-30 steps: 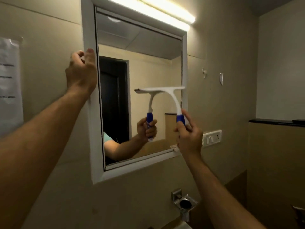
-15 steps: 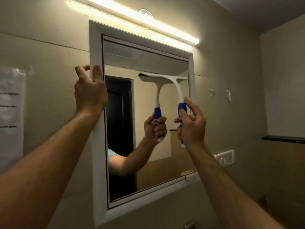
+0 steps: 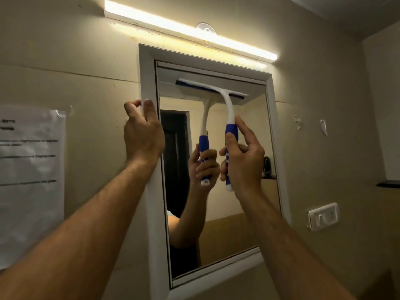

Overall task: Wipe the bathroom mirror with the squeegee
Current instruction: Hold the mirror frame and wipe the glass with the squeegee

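A white-framed mirror [image 3: 242, 191] hangs on the beige wall. The squeegee [image 3: 229, 118] is white with a blue grip and a blue-edged blade. Its blade lies across the glass close to the mirror's top edge, tilted down to the right. My right hand [image 3: 243, 163] grips the blue handle, the forefinger stretched up along it. On the mirror's left frame, at about mid-height of its upper half, my left hand [image 3: 142, 135] is clamped with fingers curled over the outer edge. The glass reflects the squeegee, my hand and a dark doorway.
A lit tube light [image 3: 190, 31] runs above the mirror. A paper notice [image 3: 30, 182] is taped to the wall at the left. A white switch and socket plate [image 3: 323, 215] sits right of the mirror, and a dark ledge [image 3: 388, 184] shows at the far right.
My right hand has carried the squeegee up the glass, from mid-height to near the top edge. My left hand has stayed on the left frame. The camera has tilted upward.
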`<action>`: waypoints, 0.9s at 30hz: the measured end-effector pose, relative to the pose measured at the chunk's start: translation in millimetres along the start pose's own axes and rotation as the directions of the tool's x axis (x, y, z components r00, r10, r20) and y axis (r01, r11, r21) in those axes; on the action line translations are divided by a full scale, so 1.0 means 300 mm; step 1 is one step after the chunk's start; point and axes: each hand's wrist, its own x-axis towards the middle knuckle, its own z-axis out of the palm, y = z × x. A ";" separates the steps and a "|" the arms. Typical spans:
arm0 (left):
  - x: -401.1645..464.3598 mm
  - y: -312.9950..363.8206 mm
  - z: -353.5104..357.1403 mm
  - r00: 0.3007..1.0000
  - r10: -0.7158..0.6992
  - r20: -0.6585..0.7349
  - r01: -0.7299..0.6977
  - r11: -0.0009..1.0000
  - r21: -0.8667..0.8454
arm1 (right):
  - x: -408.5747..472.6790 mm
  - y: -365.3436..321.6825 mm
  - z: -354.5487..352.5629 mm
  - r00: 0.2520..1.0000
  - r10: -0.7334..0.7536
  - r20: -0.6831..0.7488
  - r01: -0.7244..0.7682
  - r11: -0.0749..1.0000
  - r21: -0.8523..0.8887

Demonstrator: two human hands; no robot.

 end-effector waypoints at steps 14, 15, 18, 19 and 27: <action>0.009 -0.012 0.003 1.000 0.001 -0.022 -0.003 0.997 -0.072 | 0.001 -0.077 0.118 1.000 -0.013 -0.002 0.013 1.000 0.015; 0.008 -0.014 0.002 1.000 0.004 -0.020 -0.006 0.997 -0.079 | -0.021 -0.070 0.109 1.000 -0.002 0.003 0.002 1.000 0.026; 0.006 -0.014 0.001 1.000 0.007 -0.019 -0.009 0.996 -0.093 | -0.093 -0.020 0.073 1.000 0.009 -0.013 -0.009 1.000 0.008; 0.006 -0.014 0.001 1.000 0.008 -0.022 -0.010 0.995 -0.096 | -0.106 -0.001 0.067 1.000 0.006 -0.021 -0.006 1.000 -0.012; 0.008 -0.012 0.002 0.999 0.023 -0.027 -0.026 0.995 -0.098 | 0.015 -0.017 0.123 0.995 -0.076 -0.065 0.072 0.996 -0.061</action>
